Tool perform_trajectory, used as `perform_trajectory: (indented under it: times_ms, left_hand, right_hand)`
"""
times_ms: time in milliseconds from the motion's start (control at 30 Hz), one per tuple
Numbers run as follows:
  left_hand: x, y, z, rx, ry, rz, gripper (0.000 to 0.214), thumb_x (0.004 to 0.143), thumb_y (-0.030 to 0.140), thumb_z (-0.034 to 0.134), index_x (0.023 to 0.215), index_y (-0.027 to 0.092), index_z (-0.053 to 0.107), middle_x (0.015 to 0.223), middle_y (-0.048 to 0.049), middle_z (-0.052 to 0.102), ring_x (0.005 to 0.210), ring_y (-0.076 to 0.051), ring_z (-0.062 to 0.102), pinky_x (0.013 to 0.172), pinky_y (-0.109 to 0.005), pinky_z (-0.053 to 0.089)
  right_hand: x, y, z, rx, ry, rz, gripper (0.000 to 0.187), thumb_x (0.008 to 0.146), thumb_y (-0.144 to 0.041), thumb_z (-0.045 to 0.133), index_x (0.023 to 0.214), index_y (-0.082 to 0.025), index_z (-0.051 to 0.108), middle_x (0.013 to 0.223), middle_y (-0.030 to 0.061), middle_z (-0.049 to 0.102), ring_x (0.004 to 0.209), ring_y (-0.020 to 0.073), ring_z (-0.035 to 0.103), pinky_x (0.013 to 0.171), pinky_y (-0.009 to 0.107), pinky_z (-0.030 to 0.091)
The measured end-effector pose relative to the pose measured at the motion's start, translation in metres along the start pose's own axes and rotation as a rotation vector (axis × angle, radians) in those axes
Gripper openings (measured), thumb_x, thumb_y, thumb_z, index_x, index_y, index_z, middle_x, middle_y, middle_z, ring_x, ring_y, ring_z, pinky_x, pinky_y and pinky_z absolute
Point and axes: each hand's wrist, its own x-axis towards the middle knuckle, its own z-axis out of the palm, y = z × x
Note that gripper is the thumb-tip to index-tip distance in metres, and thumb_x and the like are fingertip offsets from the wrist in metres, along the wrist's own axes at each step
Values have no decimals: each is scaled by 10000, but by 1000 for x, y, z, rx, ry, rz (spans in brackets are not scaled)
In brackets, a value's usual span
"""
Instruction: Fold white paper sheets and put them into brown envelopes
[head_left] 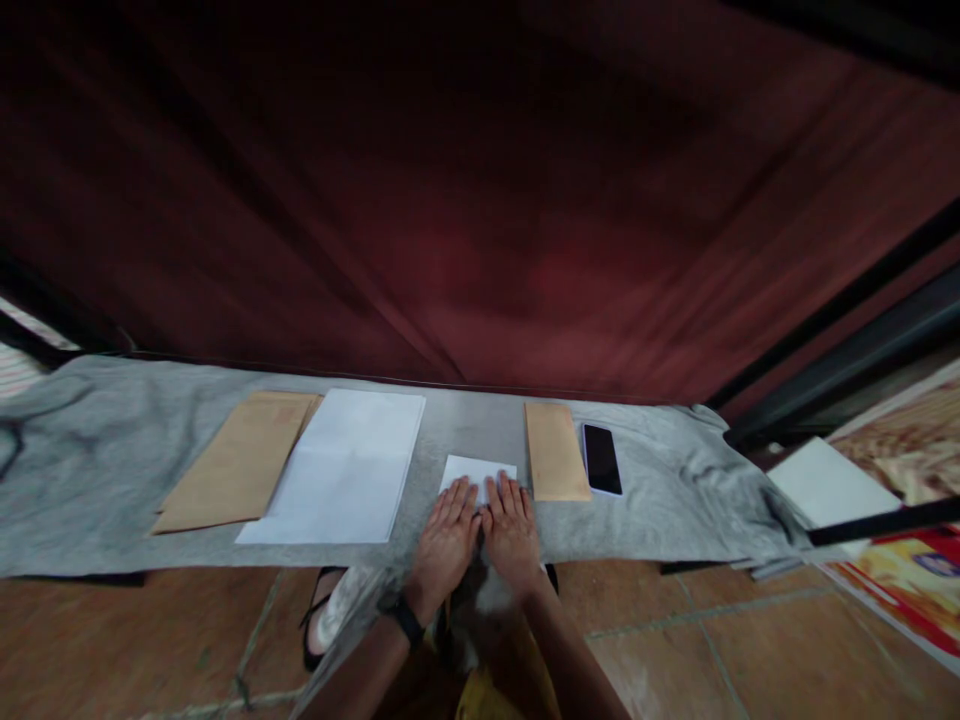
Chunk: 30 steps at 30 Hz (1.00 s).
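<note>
A small white piece of paper [478, 468], seemingly folded, lies on the grey cloth under both hands. My left hand [445, 540] presses flat on its left part, fingers stretched forward. Beside it, my right hand [511, 525] rests flat on the right part, and the thumbs nearly meet. The paper's near edge is hidden beneath the palms. Left of my hands is a stack of white sheets [345, 465]. To the right, a brown envelope [556, 452] lies close to my right hand.
Several large brown envelopes [236, 465] lie at the left, partly under the white sheets. A phone [602, 460] sits right of the small envelope. The grey cloth [675, 480] covers the narrow surface. A dark red curtain [465, 250] hangs behind; a red printed package [911, 575] is at the right.
</note>
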Motion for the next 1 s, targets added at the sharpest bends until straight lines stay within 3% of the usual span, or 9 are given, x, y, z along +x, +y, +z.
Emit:
perform_trajectory:
  times_ms: [333,533,833,1000]
  left_hand:
    - [-5,-1,9,102,1,45,586,957,185,383,1534,82,384,1606,-169,383,1521,-263,296,1215,-465,345]
    - [-6,-3,18,166,-11,78,584,906,109,400,1485,49,453,1575,-183,430,1503,-277,332,1214,-469,347]
    - [-3,0,11,111,-30,-26,558,966,166,330,1508,86,435,1563,-139,463,1496,-231,356,1219,-434,347]
    - [8,5,11,76,-32,-94,540,998,215,306,1487,38,451,1551,-188,463,1488,-257,372,1204,-455,366]
  right_hand:
    - [11,-4,-6,91,-18,15,447,1055,-202,339,1434,-135,566,1518,128,519,1459,244,410,1218,485,273]
    - [27,-19,3,159,-72,-13,454,1077,-281,315,1459,-195,545,1560,76,472,1467,215,399,1202,443,324]
    - [19,2,2,37,-85,-69,480,1063,-292,410,1537,-215,432,1615,115,378,1494,253,346,1193,466,314]
    - [18,2,2,1,-86,-38,511,1041,-268,450,1550,-238,411,1641,122,325,1496,274,337,1181,461,327]
